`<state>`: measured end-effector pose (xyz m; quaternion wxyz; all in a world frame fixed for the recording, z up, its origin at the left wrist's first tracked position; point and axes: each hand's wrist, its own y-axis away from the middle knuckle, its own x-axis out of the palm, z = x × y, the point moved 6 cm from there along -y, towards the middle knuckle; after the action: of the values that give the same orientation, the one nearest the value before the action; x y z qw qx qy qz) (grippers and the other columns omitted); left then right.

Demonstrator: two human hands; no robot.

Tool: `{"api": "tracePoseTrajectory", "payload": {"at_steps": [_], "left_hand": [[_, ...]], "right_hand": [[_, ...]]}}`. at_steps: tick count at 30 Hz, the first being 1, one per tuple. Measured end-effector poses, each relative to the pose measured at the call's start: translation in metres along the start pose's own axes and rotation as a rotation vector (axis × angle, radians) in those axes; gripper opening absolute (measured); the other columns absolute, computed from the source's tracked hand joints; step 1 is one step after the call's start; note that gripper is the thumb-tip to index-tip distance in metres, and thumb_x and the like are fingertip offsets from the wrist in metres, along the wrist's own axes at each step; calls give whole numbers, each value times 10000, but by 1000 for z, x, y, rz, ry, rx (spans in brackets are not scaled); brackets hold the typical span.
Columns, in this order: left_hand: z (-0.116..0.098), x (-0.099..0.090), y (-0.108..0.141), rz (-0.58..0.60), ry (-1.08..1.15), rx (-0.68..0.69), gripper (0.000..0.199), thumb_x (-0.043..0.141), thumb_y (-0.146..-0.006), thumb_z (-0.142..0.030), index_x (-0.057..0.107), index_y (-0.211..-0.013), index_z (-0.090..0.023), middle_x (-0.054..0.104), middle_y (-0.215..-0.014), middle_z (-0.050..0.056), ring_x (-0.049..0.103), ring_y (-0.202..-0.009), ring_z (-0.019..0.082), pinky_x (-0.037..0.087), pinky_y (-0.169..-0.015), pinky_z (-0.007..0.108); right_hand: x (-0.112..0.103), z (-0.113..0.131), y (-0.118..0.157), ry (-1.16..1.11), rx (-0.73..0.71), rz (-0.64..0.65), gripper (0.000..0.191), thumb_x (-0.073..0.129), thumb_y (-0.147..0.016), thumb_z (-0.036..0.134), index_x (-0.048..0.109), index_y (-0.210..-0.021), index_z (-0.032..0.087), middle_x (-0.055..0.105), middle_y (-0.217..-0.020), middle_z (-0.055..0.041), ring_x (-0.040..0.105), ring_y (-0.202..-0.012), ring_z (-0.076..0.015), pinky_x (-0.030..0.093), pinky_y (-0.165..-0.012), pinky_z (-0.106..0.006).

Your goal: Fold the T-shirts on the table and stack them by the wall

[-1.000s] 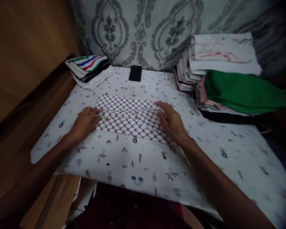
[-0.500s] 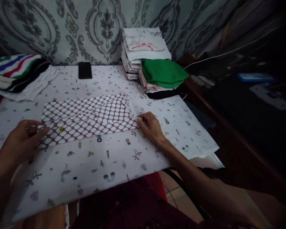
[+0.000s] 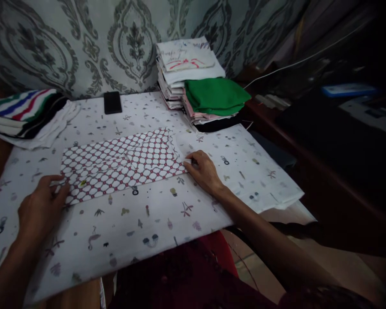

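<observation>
A folded white garment (image 3: 122,165) with a red and black lattice print lies flat on the patterned white tablecloth (image 3: 131,249). A small yellow mark shows near its left end. My left hand (image 3: 45,201) pinches the left edge of the garment between thumb and fingers. At the opposite end, my right hand (image 3: 202,169) grips the near right corner the same way. Soft creases run across the middle of the cloth. Its far right edge looks curved and slightly ruffled.
A black phone (image 3: 112,103) lies near the wall. Striped folded clothes (image 3: 25,111) are piled at the left. Beyond the garment stands a stack of white folded clothes (image 3: 189,60), with a green folded cloth (image 3: 215,96) topping the pile beside it. Dark furniture (image 3: 334,171) borders the table's right side.
The camera view has shifted a little. My left hand, with the garment's left end, appears slightly lower and further right. My right hand keeps its grip on the corner.
</observation>
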<state>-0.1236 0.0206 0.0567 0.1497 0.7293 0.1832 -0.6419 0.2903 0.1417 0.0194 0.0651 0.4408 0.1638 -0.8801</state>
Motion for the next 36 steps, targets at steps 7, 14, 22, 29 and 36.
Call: {"api": "tracePoseTrajectory", "payload": {"at_steps": [7,14,22,29,36], "left_hand": [[-29,-8,14,-263,-134,259,532,304,-976,-505,519,-1287,-130,602,-1308,243,556,-1242,399,474,-963,546],[-40,38,3,-45,17,501,632,309,-994,-530,325,-1516,-174,329,-1613,178,265,-1511,299,223,-1207,558],[4,10,-41,25,460,345,569,332,-980,-539,467,-1413,-196,472,-1526,131,440,-1404,247,377,-1143,430],[37,9,-144,103,480,126,315,586,-769,-303,654,-1024,-132,682,-931,55,602,-856,185,485,-825,316],[27,23,-161,244,459,86,219,715,-616,-287,623,-788,-187,584,-691,-30,538,-705,165,397,-645,261]], "right_hand": [[3,40,-15,54,-219,-55,329,469,-952,309,647,-1207,201,611,-1297,-153,552,-1221,-323,464,-1016,-520],[85,131,-50,177,-485,260,507,392,-1019,405,451,-1464,169,349,-1607,-143,277,-1501,-287,283,-1196,-534],[114,142,-46,158,-523,235,541,392,-1013,452,445,-1467,162,383,-1580,-176,291,-1490,-325,285,-1179,-581],[150,265,4,109,-834,451,222,501,-985,249,689,-1036,142,670,-1125,-157,601,-1094,-288,546,-880,-418],[182,314,1,233,-814,509,249,448,-973,136,644,-1125,109,704,-1066,-169,661,-982,-277,561,-738,-390]]}}
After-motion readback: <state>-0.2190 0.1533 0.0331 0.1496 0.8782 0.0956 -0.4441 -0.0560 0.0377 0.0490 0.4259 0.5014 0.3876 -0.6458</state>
